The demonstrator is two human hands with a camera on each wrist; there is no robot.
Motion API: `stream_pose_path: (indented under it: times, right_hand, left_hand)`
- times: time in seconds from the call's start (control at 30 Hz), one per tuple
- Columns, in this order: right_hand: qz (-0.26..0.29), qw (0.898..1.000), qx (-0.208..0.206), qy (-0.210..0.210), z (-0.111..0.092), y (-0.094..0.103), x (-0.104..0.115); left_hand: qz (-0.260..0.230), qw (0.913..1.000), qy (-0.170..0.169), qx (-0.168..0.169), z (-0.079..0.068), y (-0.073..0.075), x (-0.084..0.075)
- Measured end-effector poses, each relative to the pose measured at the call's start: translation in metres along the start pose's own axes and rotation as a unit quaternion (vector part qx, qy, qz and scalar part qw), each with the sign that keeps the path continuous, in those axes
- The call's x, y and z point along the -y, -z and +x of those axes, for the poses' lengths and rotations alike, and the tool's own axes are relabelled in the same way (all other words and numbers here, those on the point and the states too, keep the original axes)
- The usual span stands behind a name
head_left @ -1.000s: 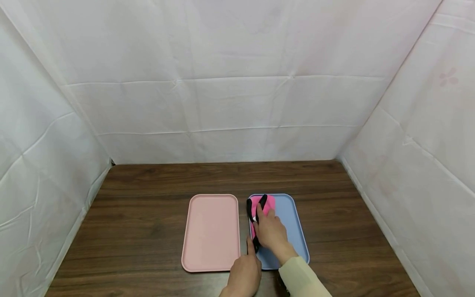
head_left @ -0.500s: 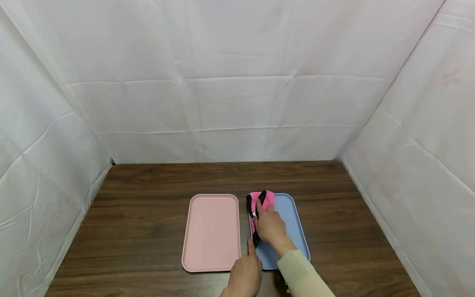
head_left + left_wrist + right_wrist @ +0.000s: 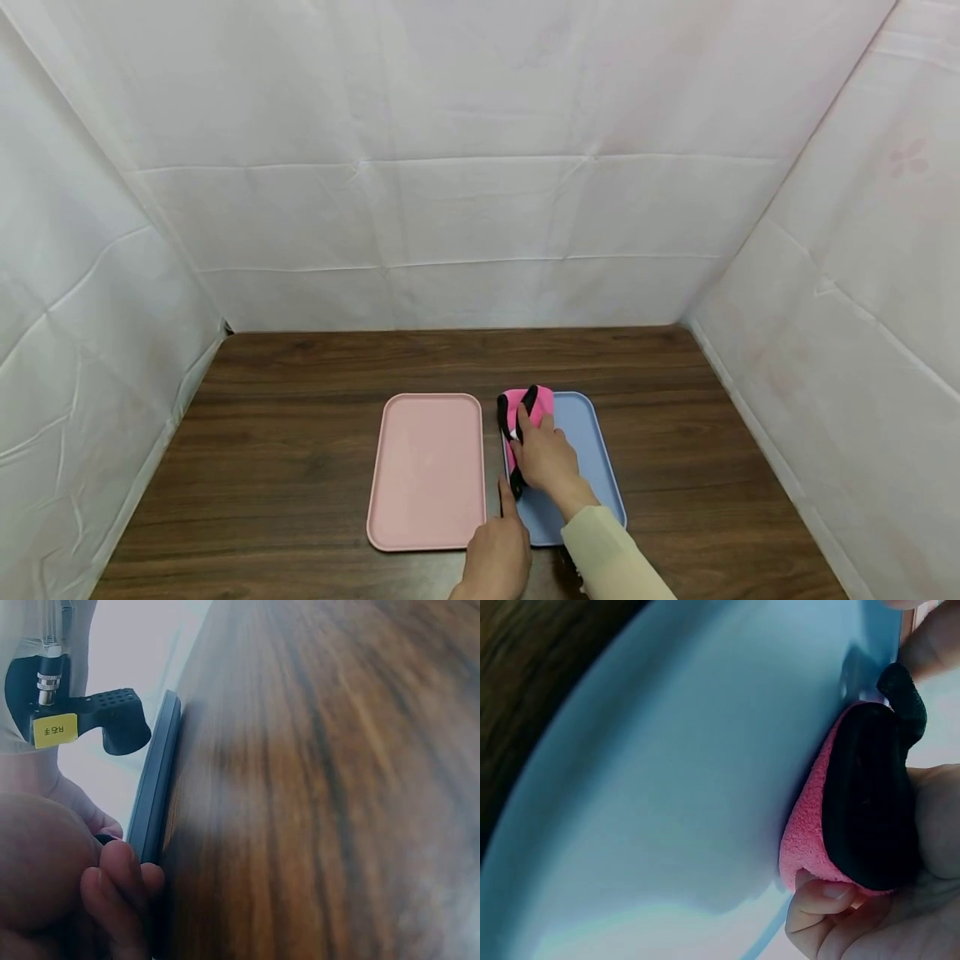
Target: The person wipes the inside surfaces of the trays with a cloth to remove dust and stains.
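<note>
A pink fleecy cloth item (image 3: 542,403) with black trim and a black strap lies along the left side of the blue tray (image 3: 589,442). My right hand (image 3: 551,460) grips it from above, the index finger pointing away along the strap. Up close in the right wrist view, the black-edged opening of the pink fleecy item (image 3: 806,832) faces the camera, with curled fingers (image 3: 821,900) at its edge. My left hand (image 3: 497,554) holds the blue tray at its near left corner, index finger straight along the rim. Its fingers (image 3: 120,877) bend against the tray's side (image 3: 154,787).
A pink tray (image 3: 427,467) stands just left of the blue one on the dark wooden table (image 3: 292,450). White cloth walls (image 3: 465,208) enclose the back and both sides. A black wrist camera mount (image 3: 112,712) with a yellow label shows on the right arm.
My right hand has shifted slightly away from me with the pink fleecy item, whose far end now overlaps the tray's far rim. The left hand has stayed nearly in place.
</note>
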State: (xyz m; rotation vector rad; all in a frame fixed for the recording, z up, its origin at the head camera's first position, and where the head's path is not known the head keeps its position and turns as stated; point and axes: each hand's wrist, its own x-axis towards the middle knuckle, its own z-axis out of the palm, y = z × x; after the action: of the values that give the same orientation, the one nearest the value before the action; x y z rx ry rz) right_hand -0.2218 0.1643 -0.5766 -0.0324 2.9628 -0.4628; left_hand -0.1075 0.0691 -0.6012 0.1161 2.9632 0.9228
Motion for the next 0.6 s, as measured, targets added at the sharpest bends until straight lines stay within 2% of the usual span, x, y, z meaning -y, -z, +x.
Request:
stream_pose_path:
  times: [0.27,0.6]
  right_hand:
    - [0.007,1.0,0.002,0.016,0.001,0.005,-0.004]
    - [0.026,0.998,0.048,0.039,0.005,0.014,-0.013]
  left_hand:
    - [-0.014,0.9998,-0.008,-0.006,-0.002,0.0,0.001]
    - [-0.003,0.9999,-0.015,0.002,0.0,0.0,0.002]
